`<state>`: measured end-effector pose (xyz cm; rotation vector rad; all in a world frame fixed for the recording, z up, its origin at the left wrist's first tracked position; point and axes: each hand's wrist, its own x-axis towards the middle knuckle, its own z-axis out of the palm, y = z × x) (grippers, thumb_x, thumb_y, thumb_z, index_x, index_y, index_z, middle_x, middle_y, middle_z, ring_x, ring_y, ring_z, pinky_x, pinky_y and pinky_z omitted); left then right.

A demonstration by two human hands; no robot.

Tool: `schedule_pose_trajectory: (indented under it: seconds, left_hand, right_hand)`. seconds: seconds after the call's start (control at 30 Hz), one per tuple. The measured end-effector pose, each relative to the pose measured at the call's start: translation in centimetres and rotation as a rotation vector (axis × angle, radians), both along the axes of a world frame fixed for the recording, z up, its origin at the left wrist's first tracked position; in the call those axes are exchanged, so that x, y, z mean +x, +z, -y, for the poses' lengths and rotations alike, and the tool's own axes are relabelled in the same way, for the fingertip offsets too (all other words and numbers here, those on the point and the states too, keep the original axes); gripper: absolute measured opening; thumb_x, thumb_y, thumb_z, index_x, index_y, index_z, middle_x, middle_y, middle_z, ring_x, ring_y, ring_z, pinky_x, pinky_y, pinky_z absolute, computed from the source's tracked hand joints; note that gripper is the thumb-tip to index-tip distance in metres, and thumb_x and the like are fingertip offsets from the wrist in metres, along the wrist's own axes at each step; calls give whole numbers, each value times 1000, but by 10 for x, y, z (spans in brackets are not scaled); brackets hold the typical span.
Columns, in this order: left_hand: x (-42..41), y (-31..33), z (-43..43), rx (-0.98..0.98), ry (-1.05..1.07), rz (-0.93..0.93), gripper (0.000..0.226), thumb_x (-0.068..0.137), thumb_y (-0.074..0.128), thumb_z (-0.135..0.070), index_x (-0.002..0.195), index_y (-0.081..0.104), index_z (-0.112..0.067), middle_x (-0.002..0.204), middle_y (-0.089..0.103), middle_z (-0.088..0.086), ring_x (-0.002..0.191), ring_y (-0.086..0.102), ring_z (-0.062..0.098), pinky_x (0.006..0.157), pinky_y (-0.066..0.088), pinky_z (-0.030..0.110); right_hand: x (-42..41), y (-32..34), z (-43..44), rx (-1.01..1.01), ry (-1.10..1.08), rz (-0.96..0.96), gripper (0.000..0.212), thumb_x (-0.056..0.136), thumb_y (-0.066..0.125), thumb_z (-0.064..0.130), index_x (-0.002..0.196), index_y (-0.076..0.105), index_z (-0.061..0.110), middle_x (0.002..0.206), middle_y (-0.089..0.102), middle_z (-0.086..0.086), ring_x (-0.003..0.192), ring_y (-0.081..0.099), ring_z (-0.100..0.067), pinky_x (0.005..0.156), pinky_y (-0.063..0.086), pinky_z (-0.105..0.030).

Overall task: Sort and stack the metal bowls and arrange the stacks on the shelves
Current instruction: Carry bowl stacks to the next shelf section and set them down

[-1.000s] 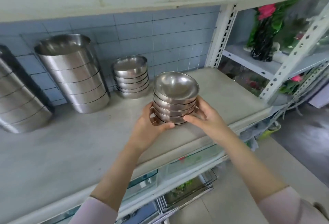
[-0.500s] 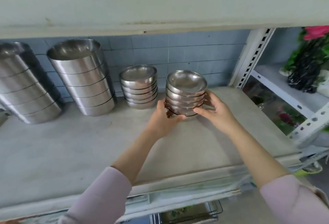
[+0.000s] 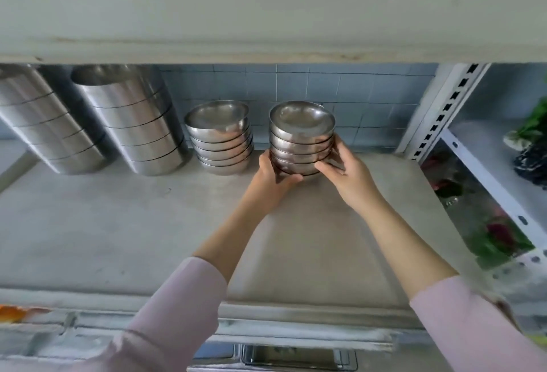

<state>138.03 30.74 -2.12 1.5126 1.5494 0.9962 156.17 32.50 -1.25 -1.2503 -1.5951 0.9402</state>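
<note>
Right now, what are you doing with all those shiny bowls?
A person is holding a stack of small metal bowls with both hands, left hand and right hand, at the back of a grey shelf. It sits just right of a matching stack of bowls, with a gap between them. Two taller stacks of big bowls stand further left, against the blue tiled wall.
</note>
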Motion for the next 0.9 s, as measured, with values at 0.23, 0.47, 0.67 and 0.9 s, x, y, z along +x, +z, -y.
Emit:
schedule_pose_trajectory:
  seconds: [0.23,0.47,0.67,0.9]
  left_hand:
    - [6,3,-7,-37,68,-110,70,83,75,-22,133,31,-1,121,58,5,109,55,17,83,37,21]
    - [9,17,7,-38,140,-287,80,79,75,-40,139,34,-7,126,58,9,121,52,27,84,41,30]
    - [-29,23,72,93,110,-374,55,86,69,-35,134,52,-14,134,56,5,123,53,22,99,38,24]
    - [-142,22,195,111,251,-697,45,93,56,-44,134,54,-25,145,48,-7,127,49,19,99,44,35]
  right_hand:
    - [6,-6,-13,-16,40,-12,68,92,69,18,151,38,22,136,59,9,115,56,13,103,43,-15]
    - [5,2,-1,-49,-14,-4,73,91,71,22,153,32,18,143,48,9,127,51,-4,105,42,-22]
    - [-6,14,63,11,-140,-11,47,89,71,23,134,55,21,133,59,8,122,54,-11,97,47,-25]
    - [-106,15,150,212,267,385,56,87,73,24,139,53,22,134,55,11,127,48,-8,108,33,-20]
